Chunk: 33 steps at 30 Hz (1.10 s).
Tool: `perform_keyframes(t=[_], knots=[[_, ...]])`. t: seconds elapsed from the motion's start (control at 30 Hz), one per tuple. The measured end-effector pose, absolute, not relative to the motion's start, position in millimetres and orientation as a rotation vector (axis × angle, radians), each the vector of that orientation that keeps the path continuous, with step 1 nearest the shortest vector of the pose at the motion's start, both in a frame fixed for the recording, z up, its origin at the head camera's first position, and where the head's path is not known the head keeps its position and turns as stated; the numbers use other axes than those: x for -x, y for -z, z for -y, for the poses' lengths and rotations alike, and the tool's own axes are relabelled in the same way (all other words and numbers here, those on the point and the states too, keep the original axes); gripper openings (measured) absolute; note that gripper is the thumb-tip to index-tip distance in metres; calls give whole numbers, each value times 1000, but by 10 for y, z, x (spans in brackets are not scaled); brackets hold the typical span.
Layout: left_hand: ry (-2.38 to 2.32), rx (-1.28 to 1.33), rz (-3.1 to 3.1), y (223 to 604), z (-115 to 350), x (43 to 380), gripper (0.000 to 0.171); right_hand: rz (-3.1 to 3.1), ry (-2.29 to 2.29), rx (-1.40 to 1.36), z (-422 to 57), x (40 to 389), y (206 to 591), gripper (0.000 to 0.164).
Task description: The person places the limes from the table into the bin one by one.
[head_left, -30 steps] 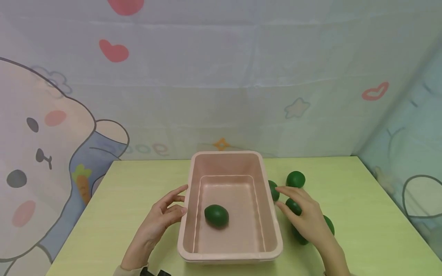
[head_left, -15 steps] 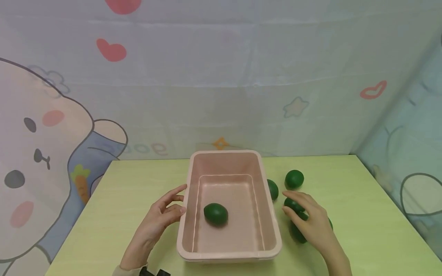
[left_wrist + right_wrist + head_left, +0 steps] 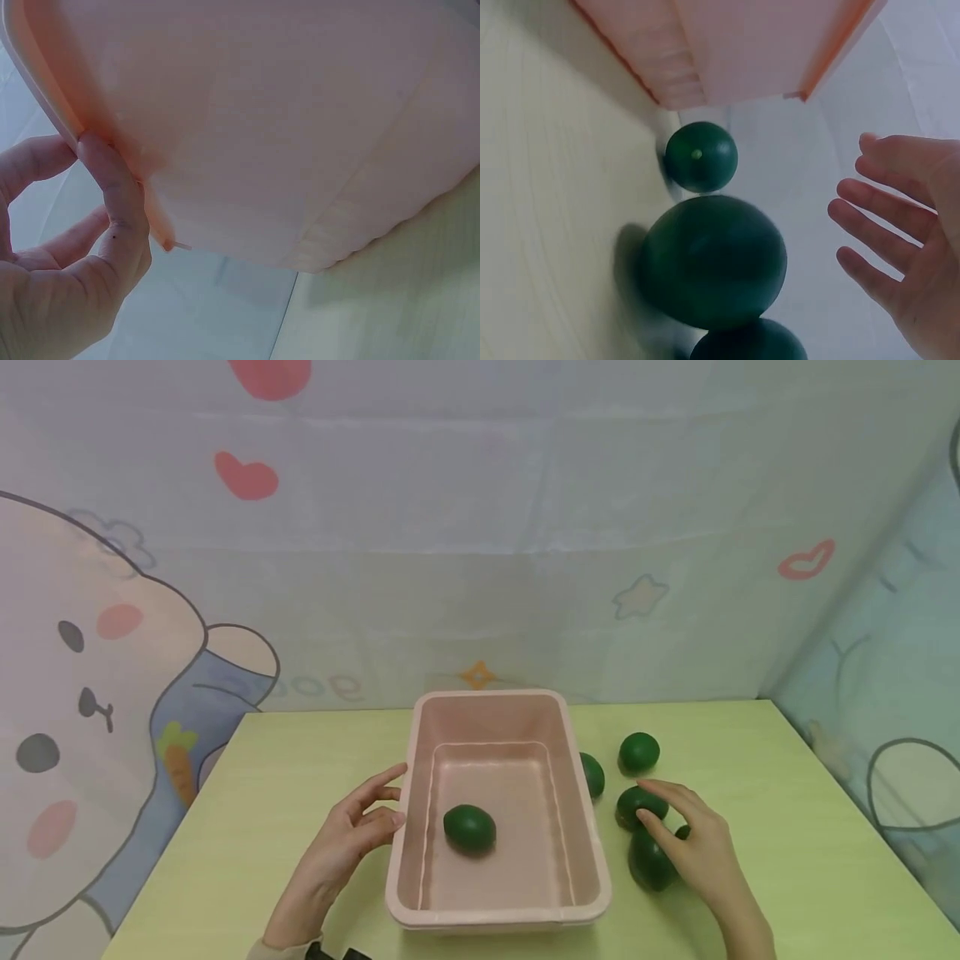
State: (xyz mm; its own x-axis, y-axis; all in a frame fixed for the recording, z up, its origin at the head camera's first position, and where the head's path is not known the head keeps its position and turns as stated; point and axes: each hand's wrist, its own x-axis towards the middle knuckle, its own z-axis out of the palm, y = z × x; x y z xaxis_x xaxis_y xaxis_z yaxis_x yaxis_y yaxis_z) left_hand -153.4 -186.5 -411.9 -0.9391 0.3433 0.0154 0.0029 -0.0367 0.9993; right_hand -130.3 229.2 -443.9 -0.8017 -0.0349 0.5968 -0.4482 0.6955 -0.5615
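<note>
A pale pink plastic bin [image 3: 517,827] stands mid-table with one dark green, oval fruit [image 3: 469,828] lying in it. My left hand [image 3: 337,843] pinches the bin's left rim; its thumb and a fingertip meet at the edge in the left wrist view. My right hand [image 3: 693,835], its fingers relaxed and apart, hovers over more green fruits right of the bin and holds nothing. Nearest its fingertips is one fruit [image 3: 628,814]; a bigger one [image 3: 651,864] lies below it. Another fruit [image 3: 682,832] is mostly hidden by the hand.
One green fruit [image 3: 594,775] sits against the bin's right side, partly hidden by it. Farther back lies another fruit [image 3: 639,752]. Behind the pale yellow-green table [image 3: 322,739] hangs a printed cloth [image 3: 480,568].
My right hand has moved right and slightly toward me, away from the bin's rim, uncovering more of the fruits. The left hand and the bin have stayed put.
</note>
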Motion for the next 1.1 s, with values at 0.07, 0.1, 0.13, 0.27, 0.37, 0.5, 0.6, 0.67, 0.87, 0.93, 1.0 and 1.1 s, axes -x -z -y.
perform_keyframes(t=[0.07, 0.1, 0.13, 0.27, 0.37, 0.5, 0.6, 0.67, 0.87, 0.93, 1.0, 1.1], knots=[[-2070, -370, -1995, 4122, 1863, 1536, 61, 2362, -965, -346, -2325, 1306, 4460, 41], [-2071, -370, -1995, 4123, 1863, 1537, 61, 2371, -958, -339, -2342, 1308, 4470, 41], [-2072, -371, -1996, 4124, 1860, 1538, 61, 2381, -947, -330, -2361, 1311, 4480, 41], [-2074, -373, -1995, 4128, 1854, 1543, 61, 2404, -923, -299, -2439, 1314, 4513, 40], [-2073, -377, -1995, 4131, 1852, 1547, 61, 2417, -916, -266, -2500, 1305, 4536, 39], [-2072, -372, -1998, 4135, 1854, 1545, 61, 2461, -888, -195, -2574, 1287, 4557, 38], [-2073, -367, -1999, 4137, 1857, 1543, 60, 2511, -860, -154, -2625, 1274, 4560, 38], [-2074, -371, -1997, 4141, 1863, 1541, 60, 2536, -852, -134, -2657, 1265, 4560, 38], [-2075, -377, -1993, 4145, 1870, 1545, 60, 2573, -840, -93, -2748, 1241, 4564, 38], [-2075, -378, -1992, 4146, 1871, 1545, 60, 2591, -857, -87, -2774, 1237, 4567, 39], [-2077, -378, -1991, 4148, 1872, 1545, 60, 2621, -887, -78, -2802, 1235, 4573, 40], [-2079, -380, -1986, 4154, 1871, 1545, 59, 2669, -935, -65, -2848, 1233, 4591, 43]])
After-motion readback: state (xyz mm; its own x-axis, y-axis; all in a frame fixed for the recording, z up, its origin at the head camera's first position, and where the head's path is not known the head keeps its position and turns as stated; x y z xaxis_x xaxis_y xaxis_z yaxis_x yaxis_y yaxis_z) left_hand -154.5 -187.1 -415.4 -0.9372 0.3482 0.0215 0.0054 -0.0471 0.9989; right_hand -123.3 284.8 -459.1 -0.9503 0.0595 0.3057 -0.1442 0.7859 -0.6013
